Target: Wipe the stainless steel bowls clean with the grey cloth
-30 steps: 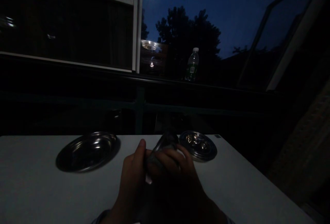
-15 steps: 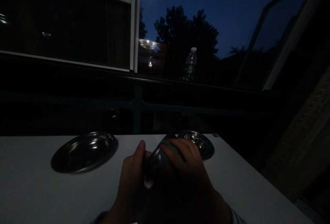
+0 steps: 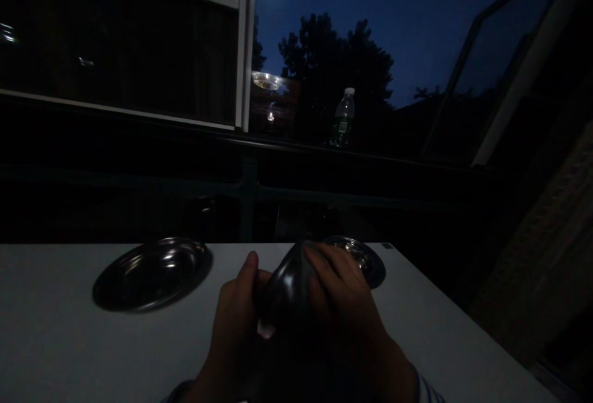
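Item, central, near side: one dark, glossy, rounded metal-looking vessel, held tilted between both hands above the table; lower part lost in shadow.
Item: left hand, clamped on the vessel's left side, thumb pointing up.
Item: right hand, clamped on the vessel's right side, fingers bent over its upper surface; blue-and-white striped sleeve at the wrist.
Item, left, far part of table: one wide, shallow, round dish of shiny metal, well apart from the hands.
Item, right, far part of table: one smaller round dish of shiny metal, partly hidden behind the right hand; contents, if any, unclear.
Item: one white, flat-topped table, beneath all the above.
Item, beyond table: one clear plastic bottle with white cap and green label, upright on the dark window sill.
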Available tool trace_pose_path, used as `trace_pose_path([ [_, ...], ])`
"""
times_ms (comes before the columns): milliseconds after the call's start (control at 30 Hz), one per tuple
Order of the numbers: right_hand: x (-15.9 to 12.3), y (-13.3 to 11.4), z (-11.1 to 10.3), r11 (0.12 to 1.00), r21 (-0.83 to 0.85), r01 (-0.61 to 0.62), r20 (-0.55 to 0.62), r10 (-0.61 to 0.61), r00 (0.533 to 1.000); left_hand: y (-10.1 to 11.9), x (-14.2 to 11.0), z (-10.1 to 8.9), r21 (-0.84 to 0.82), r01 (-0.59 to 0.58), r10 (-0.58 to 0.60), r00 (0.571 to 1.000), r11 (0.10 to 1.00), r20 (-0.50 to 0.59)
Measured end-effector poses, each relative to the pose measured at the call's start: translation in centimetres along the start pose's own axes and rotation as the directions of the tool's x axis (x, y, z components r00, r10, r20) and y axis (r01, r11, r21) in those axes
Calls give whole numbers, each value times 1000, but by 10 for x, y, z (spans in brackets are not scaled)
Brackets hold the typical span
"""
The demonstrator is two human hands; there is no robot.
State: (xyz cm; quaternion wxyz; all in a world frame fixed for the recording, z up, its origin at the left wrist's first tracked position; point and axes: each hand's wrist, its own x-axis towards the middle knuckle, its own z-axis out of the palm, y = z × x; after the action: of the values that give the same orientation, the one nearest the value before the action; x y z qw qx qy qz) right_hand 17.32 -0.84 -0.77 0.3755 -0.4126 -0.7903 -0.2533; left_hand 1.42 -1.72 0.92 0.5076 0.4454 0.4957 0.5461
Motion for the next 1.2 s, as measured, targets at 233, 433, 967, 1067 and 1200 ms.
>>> trace_pose_path([
  [233, 0, -46, 10, 980, -9, 198, -97, -198, 975, 1, 5, -4, -17, -61, 59, 993, 998, -107],
  [433, 1, -8, 1, 998, -47, 47, -54, -50, 997, -2, 2, 2, -73, 19, -24, 997, 997, -70],
  [967, 0, -7, 5, 1000, -15, -3, -45, 2, 999, 6, -4, 6, -24, -16, 14, 998, 1000, -62],
  [1067, -1, -9, 8, 999, -23, 21, -50, -22, 999, 4, -5, 6, -50, -14, 10, 997, 999, -73],
  [1200, -3, -38, 18, 989, -3, 148, -160, -147, 976, 6, -1, 0, -68, -32, 23, 992, 997, -127],
])
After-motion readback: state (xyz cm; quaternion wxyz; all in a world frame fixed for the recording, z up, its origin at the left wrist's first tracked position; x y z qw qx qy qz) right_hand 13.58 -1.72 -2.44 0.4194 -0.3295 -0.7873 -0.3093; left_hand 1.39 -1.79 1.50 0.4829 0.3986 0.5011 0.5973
